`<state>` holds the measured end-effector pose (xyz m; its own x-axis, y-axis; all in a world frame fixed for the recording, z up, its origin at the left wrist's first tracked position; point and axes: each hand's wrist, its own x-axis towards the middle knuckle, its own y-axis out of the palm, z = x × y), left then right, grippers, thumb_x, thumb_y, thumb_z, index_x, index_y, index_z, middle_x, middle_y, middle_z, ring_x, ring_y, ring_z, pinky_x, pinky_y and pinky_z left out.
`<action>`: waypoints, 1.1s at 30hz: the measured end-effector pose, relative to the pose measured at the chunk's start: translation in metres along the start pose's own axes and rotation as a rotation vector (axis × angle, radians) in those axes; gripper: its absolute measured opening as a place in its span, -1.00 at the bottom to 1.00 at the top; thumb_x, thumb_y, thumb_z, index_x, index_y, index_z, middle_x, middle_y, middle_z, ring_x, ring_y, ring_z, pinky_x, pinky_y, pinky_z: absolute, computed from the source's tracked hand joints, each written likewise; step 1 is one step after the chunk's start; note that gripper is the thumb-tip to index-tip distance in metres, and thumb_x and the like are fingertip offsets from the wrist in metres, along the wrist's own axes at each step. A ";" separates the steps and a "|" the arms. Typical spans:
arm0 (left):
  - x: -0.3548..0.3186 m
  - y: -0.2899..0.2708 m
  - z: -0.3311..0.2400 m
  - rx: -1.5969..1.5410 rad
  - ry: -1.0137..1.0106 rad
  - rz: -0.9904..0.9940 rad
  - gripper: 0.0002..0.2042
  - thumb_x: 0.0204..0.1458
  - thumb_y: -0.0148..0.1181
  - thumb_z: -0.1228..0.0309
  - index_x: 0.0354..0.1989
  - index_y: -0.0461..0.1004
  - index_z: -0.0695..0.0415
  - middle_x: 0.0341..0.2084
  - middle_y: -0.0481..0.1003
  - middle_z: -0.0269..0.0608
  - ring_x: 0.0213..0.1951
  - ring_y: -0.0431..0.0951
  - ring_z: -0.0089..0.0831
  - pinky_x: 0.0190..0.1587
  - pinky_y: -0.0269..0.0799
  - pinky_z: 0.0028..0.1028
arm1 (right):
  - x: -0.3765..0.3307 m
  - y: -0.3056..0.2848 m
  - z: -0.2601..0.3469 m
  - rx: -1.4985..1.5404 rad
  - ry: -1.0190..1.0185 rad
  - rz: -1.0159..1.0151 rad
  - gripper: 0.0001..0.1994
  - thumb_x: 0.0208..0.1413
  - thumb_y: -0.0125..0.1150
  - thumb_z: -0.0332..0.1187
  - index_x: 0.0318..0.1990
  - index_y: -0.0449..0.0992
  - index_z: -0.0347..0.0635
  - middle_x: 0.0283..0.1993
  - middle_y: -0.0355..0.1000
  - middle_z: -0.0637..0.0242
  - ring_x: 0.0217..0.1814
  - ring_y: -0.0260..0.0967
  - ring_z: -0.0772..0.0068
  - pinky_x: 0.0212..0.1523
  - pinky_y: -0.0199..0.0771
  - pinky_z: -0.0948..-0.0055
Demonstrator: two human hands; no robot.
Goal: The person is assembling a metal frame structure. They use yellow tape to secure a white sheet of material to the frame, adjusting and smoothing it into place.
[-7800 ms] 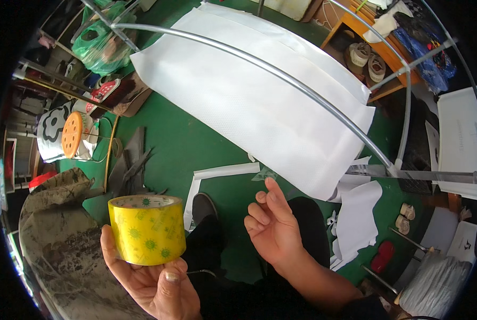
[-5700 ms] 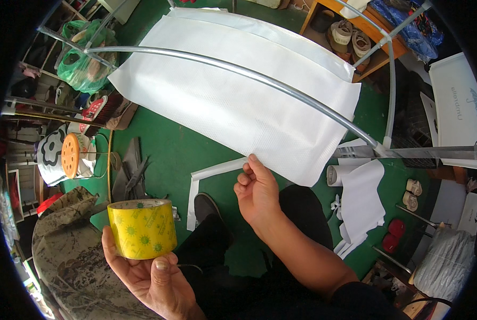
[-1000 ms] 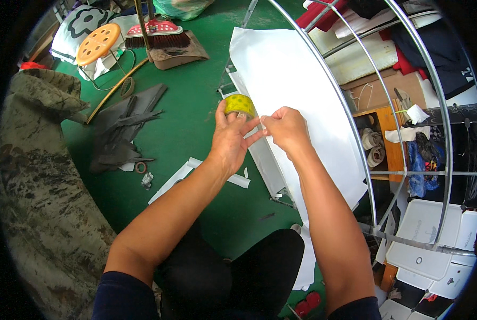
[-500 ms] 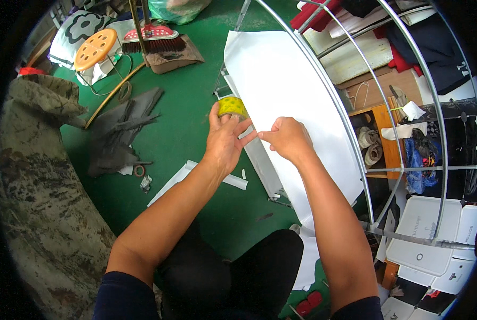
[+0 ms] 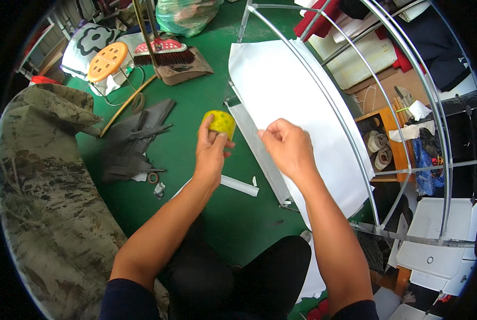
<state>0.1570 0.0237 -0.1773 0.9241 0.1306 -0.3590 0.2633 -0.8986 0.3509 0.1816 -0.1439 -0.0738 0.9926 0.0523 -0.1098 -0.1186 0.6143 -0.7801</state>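
Observation:
My left hand [image 5: 210,157] grips a yellow tape roll [image 5: 223,124] with darker spots, over the green floor just left of the white sheet. Above the left edge of a large white sheet [image 5: 329,144], my right hand [image 5: 290,146] is closed, thumb and fingertips pinched together. Whether a strip of tape sits in that pinch cannot be made out. The sheet lies over a low support, whose grey side panel [image 5: 257,146] shows along its left edge. A gap of floor and panel separates the two hands.
A curved metal tube frame [image 5: 334,101] arches along the sheet's right side. A camouflage cloth cover [image 5: 46,181] fills the left. Dark fabric scraps [image 5: 134,141], a white strip [image 5: 239,185], an orange stool [image 5: 108,62] and a broom with dustpan [image 5: 185,69] are on the floor.
My left hand has drawn the tape roll away from the sheet's edge, to the left and nearer me. My right hand stays by the edge, now apart from the left. The view has shifted slightly.

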 end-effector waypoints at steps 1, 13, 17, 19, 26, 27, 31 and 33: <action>-0.007 -0.008 -0.005 0.129 0.039 -0.001 -0.43 0.26 0.00 0.50 0.45 0.05 0.10 0.03 0.49 -0.18 -0.04 0.53 -0.43 -0.06 0.46 -0.43 | -0.012 -0.003 0.007 0.047 -0.034 0.027 -0.75 0.13 0.34 -0.20 -0.27 0.59 -0.23 -0.45 0.58 0.15 -0.38 0.55 0.20 -0.30 0.51 0.28; -0.138 -0.004 -0.108 0.271 0.151 0.349 -0.65 0.20 0.09 0.64 0.17 0.40 0.27 -0.15 0.57 -0.24 -0.16 0.55 -0.61 -0.07 0.51 -0.52 | -0.078 -0.040 0.055 0.226 -0.544 0.108 -0.72 0.07 0.32 -0.36 -0.06 0.57 -0.20 -0.08 0.47 0.19 0.06 0.39 0.06 0.07 0.43 0.16; -0.169 0.011 -0.124 0.428 0.259 0.345 -0.65 0.17 0.11 0.66 0.16 0.42 0.27 -0.14 0.53 -0.28 -0.13 0.50 -0.66 -0.09 0.46 -0.58 | -0.099 -0.060 0.055 0.201 -0.534 0.117 -0.76 0.07 0.32 -0.36 -0.09 0.59 -0.17 -0.20 0.50 0.23 -0.07 0.41 0.09 -0.02 0.44 0.18; -0.180 0.010 -0.121 0.579 0.315 0.321 -0.61 0.11 0.19 0.61 0.15 0.46 0.19 -0.24 0.50 -0.24 -0.23 0.50 -0.57 -0.16 0.45 -0.51 | -0.110 -0.065 0.051 0.243 -0.543 0.115 -0.76 0.06 0.32 -0.39 -0.10 0.58 -0.18 -0.24 0.50 0.25 -0.12 0.42 0.10 -0.07 0.45 0.19; -0.225 0.022 -0.132 0.885 0.315 0.292 -0.56 0.04 0.24 0.60 0.15 0.46 0.17 -0.16 0.52 -0.17 -0.18 0.51 -0.46 -0.11 0.44 -0.45 | -0.155 -0.070 0.042 0.378 -0.493 0.079 -0.72 0.02 0.35 -0.46 -0.07 0.56 -0.17 -0.29 0.49 0.26 -0.18 0.45 0.13 -0.15 0.47 0.22; -0.230 0.024 -0.132 0.899 0.363 0.296 -0.58 0.04 0.24 0.58 0.14 0.47 0.16 -0.22 0.50 -0.12 -0.22 0.51 -0.35 -0.14 0.44 -0.39 | -0.161 -0.072 0.042 0.377 -0.493 0.072 -0.72 0.02 0.35 -0.47 -0.07 0.56 -0.16 -0.28 0.49 0.26 -0.16 0.45 0.13 -0.14 0.47 0.22; -0.245 0.038 -0.138 0.948 0.419 0.375 -0.64 0.02 0.23 0.53 0.04 0.50 0.18 -0.33 0.48 0.05 -0.27 0.51 -0.04 -0.19 0.45 -0.23 | -0.177 -0.085 0.041 0.239 -0.721 -0.101 -0.71 -0.05 0.39 -0.50 -0.11 0.58 -0.16 -0.18 0.45 0.34 -0.12 0.43 0.18 -0.15 0.49 0.23; -0.248 0.038 -0.130 0.974 0.407 0.445 -0.67 0.01 0.23 0.52 0.01 0.51 0.21 -0.35 0.49 0.07 -0.26 0.51 -0.02 -0.18 0.45 -0.22 | -0.185 -0.088 0.034 0.167 -0.755 -0.192 -0.78 -0.08 0.41 -0.50 -0.21 0.62 -0.13 -0.26 0.45 0.40 -0.21 0.44 0.27 -0.27 0.49 0.31</action>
<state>-0.0260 0.0115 0.0369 0.9494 -0.3142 -0.0015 -0.2718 -0.8187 -0.5058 0.0090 -0.1810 0.0360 0.7523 0.4156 0.5111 0.0029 0.7737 -0.6335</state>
